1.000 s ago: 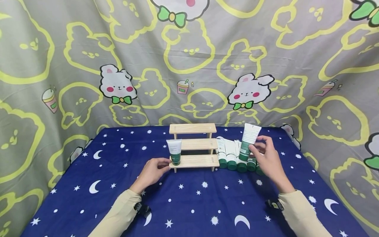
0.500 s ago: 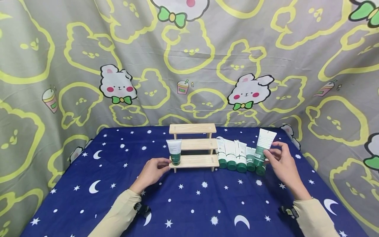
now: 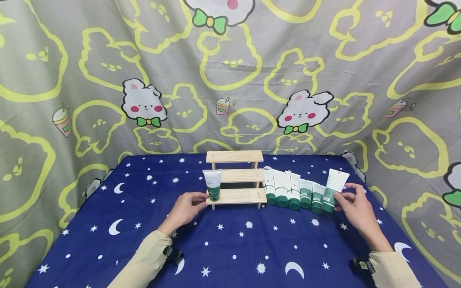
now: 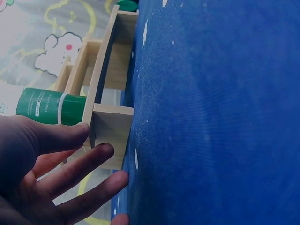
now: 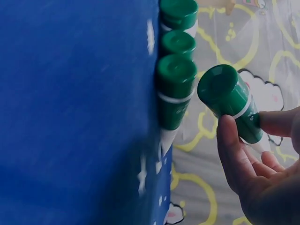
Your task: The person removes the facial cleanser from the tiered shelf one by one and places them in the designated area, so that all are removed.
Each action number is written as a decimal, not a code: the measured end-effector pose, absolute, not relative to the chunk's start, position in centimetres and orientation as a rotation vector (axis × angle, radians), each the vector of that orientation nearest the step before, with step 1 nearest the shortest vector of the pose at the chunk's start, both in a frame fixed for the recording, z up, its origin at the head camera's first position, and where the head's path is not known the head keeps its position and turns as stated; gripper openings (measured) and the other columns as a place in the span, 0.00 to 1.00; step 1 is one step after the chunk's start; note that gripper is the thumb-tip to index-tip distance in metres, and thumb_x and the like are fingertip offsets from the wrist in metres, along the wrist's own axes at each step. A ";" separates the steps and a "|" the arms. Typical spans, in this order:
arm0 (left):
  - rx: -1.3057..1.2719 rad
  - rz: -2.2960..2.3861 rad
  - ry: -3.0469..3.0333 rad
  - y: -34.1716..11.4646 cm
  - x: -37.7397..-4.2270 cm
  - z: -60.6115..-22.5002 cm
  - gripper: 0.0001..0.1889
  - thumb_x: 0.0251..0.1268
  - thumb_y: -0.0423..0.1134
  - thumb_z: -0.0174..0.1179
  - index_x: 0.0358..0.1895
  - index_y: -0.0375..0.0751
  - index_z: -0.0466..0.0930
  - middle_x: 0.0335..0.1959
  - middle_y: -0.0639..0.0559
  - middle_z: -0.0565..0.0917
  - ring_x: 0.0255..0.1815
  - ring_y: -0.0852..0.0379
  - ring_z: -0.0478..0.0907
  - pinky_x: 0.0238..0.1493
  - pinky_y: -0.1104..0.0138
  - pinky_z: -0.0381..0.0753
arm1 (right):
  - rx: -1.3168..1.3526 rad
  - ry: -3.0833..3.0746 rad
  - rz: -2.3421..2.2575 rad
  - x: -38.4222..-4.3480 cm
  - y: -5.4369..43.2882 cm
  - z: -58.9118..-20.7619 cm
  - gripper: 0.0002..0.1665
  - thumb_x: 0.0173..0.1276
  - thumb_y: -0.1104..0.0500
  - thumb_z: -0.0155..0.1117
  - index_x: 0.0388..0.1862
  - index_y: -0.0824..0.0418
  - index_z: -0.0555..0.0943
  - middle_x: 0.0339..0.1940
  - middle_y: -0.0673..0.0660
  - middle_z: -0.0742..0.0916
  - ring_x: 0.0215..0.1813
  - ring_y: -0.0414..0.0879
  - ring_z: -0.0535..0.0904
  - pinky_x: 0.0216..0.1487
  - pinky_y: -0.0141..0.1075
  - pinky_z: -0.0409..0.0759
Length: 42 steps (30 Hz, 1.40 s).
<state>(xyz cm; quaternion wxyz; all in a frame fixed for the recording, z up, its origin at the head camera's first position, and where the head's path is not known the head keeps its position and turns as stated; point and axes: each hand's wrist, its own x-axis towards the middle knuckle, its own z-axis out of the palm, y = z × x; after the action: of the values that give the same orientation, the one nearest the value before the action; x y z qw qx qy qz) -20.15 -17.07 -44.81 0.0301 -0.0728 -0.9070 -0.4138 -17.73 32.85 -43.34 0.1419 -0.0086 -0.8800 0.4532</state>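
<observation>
Between the thumb and fingers of my right hand (image 3: 356, 208), a white and green squeeze tube (image 3: 335, 188) is held cap down, leaning to the right. In the right wrist view its green cap (image 5: 218, 85) is off to the side of the standing tubes. My left hand (image 3: 185, 208) rests at the left end of the bottom step of a three-tier wooden stand (image 3: 237, 195). In the left wrist view the thumb tip (image 4: 83, 131) is right at the board's edge, with the other fingers loosely spread. Another squeeze tube (image 3: 213, 186) stands on that step, beside the left hand.
A row of several white and green tubes (image 3: 293, 190) stands cap down to the right of the stand, the nearest tube (image 3: 318, 198) close to the held one. A dark blue star-patterned cloth (image 3: 230, 248) covers the table. Behind hangs a patterned grey curtain (image 3: 230, 72).
My right hand has carried its tube right and down, from over the row to beyond its right end. The left hand and the stand have stayed in place.
</observation>
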 end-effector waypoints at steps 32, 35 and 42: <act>-0.214 -1.271 -2.805 -17.1 -20.4 -44.9 0.10 0.64 0.32 0.70 0.47 0.42 0.89 0.41 0.50 0.91 0.45 0.52 0.89 0.55 0.52 0.83 | -0.252 -2.816 1.503 -19.5 35.0 -44.9 0.37 0.83 0.57 0.48 0.72 0.84 0.49 0.58 0.85 0.76 0.32 0.42 0.86 0.36 0.37 0.88; -0.216 -1.266 -2.808 -17.1 -20.4 -44.9 0.10 0.64 0.32 0.70 0.47 0.42 0.89 0.41 0.49 0.91 0.45 0.52 0.89 0.55 0.52 0.83 | -0.241 -2.832 1.500 -19.6 35.0 -44.9 0.36 0.82 0.58 0.49 0.71 0.85 0.52 0.57 0.84 0.75 0.32 0.42 0.86 0.36 0.37 0.88; -0.210 -1.269 -2.817 -17.1 -20.4 -45.0 0.10 0.64 0.32 0.70 0.48 0.42 0.89 0.42 0.49 0.91 0.46 0.51 0.88 0.55 0.52 0.83 | -0.240 -2.871 1.502 -19.8 35.0 -44.6 0.34 0.81 0.59 0.49 0.70 0.86 0.55 0.53 0.78 0.76 0.31 0.41 0.86 0.36 0.37 0.88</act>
<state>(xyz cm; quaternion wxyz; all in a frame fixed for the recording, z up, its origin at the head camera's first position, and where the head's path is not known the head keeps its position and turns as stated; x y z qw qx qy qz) -20.40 -17.14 -44.97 0.0225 -0.0676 -0.9095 -0.4095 -19.84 34.99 -44.63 -0.0537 -0.0739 -0.8823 0.4618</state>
